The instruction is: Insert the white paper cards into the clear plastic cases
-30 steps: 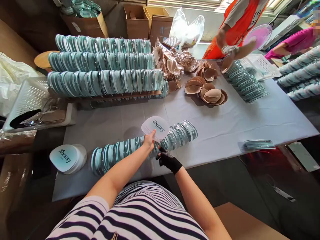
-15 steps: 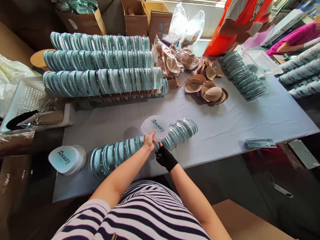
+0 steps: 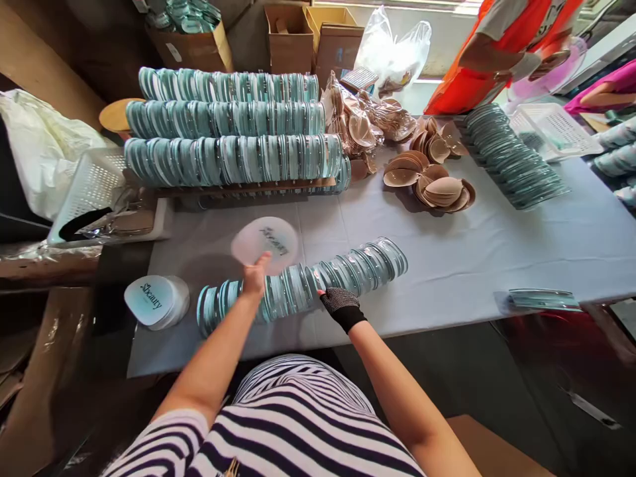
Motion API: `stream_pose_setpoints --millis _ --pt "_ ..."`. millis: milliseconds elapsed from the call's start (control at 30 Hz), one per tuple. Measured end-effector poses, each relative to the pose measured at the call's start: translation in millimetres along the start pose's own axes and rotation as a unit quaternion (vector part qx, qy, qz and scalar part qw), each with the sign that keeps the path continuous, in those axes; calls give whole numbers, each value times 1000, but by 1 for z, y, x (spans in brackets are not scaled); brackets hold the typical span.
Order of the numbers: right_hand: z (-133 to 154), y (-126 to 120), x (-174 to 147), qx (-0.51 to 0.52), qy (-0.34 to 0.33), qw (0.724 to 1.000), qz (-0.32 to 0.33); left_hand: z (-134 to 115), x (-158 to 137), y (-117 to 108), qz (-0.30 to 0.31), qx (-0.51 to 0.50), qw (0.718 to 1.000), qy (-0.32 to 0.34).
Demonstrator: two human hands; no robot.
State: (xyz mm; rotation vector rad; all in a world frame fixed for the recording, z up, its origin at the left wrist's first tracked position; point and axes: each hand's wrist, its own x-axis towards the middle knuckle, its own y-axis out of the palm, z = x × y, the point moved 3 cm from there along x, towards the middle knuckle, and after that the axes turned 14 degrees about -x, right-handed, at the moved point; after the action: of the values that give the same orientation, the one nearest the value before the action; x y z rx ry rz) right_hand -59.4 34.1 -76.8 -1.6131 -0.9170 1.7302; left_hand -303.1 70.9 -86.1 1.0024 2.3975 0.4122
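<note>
Readable in dark script: "Sbeauty", printed across the top card of the stack of white cards (image 3: 156,303), lying on the counter (image 3: 497,245) just left of the near row of teal cases (image 3: 303,285). Same style of dark lettering on the single white card (image 3: 265,242) pinched in the left hand (image 3: 256,278) above that row, but smeared by motion blur and not legible. Pale label on the cardboard box (image 3: 191,48) far behind the row, too small to read.
</note>
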Motion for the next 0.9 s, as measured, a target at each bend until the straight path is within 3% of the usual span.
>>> stream_pose_setpoints --millis 100,167,233,300,400,533,600,700,833,900 --pt "7 2 -4 -36 -27 999 -27 -66 33 -89 -110 44 976 182" --pt "9 4 -3 -51 -30 997 -40 -82 37 -132 -150 37 966 205" --pt "8 4 -1 -62 -36 996 -54 -73 30 -149 -164 27 972 164" --pt "2 2 2 -77 -37 995 -54 -51 21 -143 -145 22 983 109" --pt "-16 -8 4 -105 -12 993 -43 -25 8 -117 -102 40 992 62" --pt "-32 -31 1 -53 28 993 -105 -21 -14 -83 -48 80 995 39" --pt "-21 -40 -3 61 1 982 -179 -22 -35 -62 24 57 998 16" --pt "15 -43 -19 190 -92 939 -270 -14 -66 -32 105 -3 994 -44" --pt "56 -34 -50 187 -138 886 -402 3 -85 -13 87 -34 992 -90" --pt "66 -27 -56 216 -167 866 -418 13 -89 -11 86 -38 989 -117"
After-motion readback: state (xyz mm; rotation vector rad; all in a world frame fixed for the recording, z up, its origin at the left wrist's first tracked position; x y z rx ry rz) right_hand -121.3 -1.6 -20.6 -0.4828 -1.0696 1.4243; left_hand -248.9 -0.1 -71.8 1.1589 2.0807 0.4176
